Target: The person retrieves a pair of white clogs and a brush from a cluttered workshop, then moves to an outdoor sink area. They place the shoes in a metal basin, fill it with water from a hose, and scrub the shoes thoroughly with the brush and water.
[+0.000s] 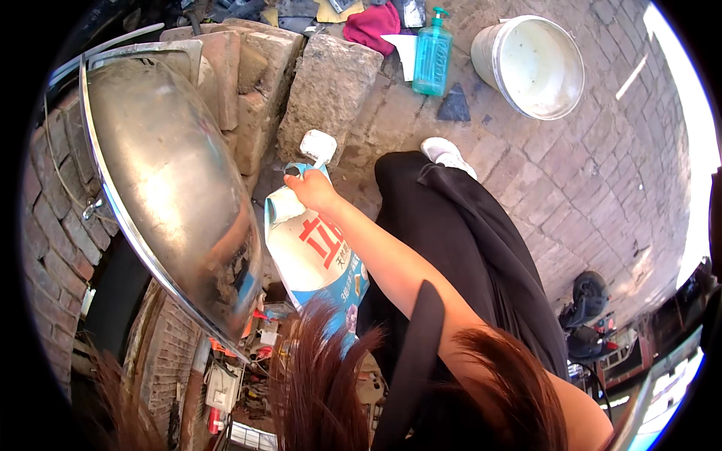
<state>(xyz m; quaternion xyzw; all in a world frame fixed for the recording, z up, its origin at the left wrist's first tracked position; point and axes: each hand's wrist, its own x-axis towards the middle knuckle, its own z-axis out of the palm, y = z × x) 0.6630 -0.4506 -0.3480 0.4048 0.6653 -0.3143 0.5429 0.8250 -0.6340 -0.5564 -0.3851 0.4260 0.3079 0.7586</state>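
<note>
My right hand reaches across from the lower right with its fingers closed on the top edge of a large white and blue printed bag. The bag hangs upright between my leg and a big shiny metal basin. A white plastic scoop sticks up just beyond my fingers, its handle running down to the bag's top; whether my fingers also touch it I cannot tell. What is inside the bag is hidden. My left hand is out of view.
A rough stone block and stacked bricks stand beyond the bag. Farther right are a teal pump bottle, a maroon cloth and a white bucket on paving. Loose tools lie at the lower left.
</note>
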